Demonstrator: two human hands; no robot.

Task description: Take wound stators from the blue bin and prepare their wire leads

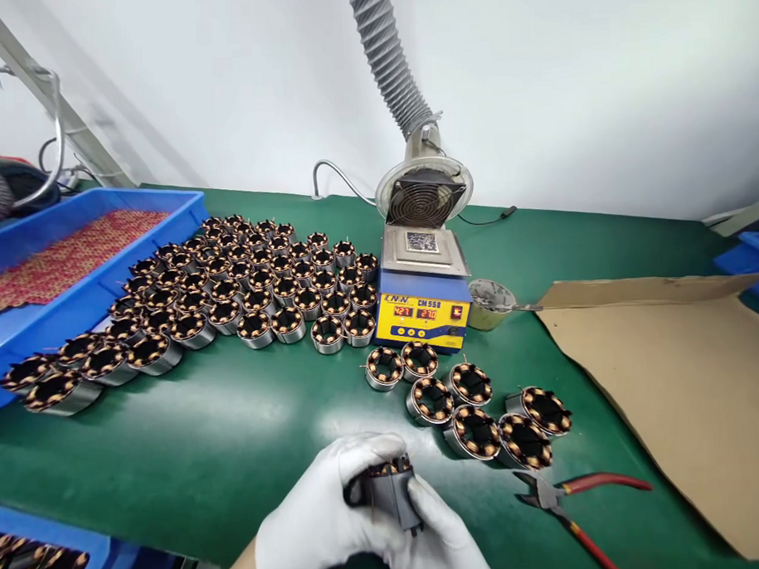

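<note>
My left hand [322, 506], in a white glove, is closed round a motor stator [392, 493] with its thumb across the top. From the other side my right hand [441, 531], gloved too, grips the same stator low down. The stator is tilted; dark grey casing and some copper windings show, while the gloves hide the rest. Just beyond the hands stand several finished-looking wound stators [477, 432] with steel rings and copper coils. To the right of my right hand lie diagonal cutters [545, 490] with red handles, jaws apart.
A blue and yellow solder pot unit [423, 316] stands under a fume extractor [423, 196]. Beside it is a small tub [492, 304]. Many stators [256, 301] fill the left, near a blue tray [183, 204]. Cardboard [682, 390] lies right; a blue bin [93, 548] sits lower left.
</note>
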